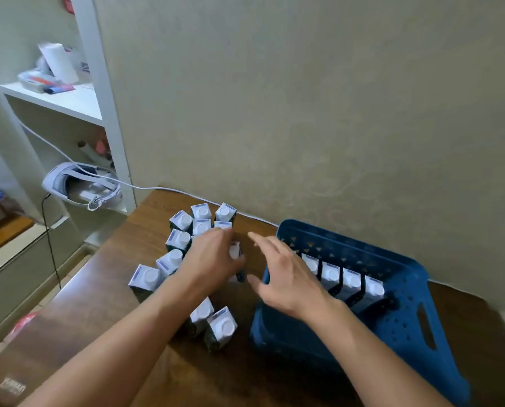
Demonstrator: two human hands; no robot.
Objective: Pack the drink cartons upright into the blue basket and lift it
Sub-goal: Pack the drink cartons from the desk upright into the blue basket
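Observation:
Several small drink cartons (182, 221) with white caps stand upright in a loose cluster on the brown table (128, 318). My left hand (213, 257) grips one carton (235, 254) at the right side of that cluster. To the right stands the blue basket (406, 318), with a row of several cartons (351, 282) upright along its back part. My right hand (286, 277) hovers over the basket's left rim with fingers spread and holds nothing.
The table meets a beige wall behind. A white cable (157, 188) runs along the table's back edge to a white headset (81, 183) on a shelf unit at the left. A red-and-white packet (22, 324) lies at the table's left edge.

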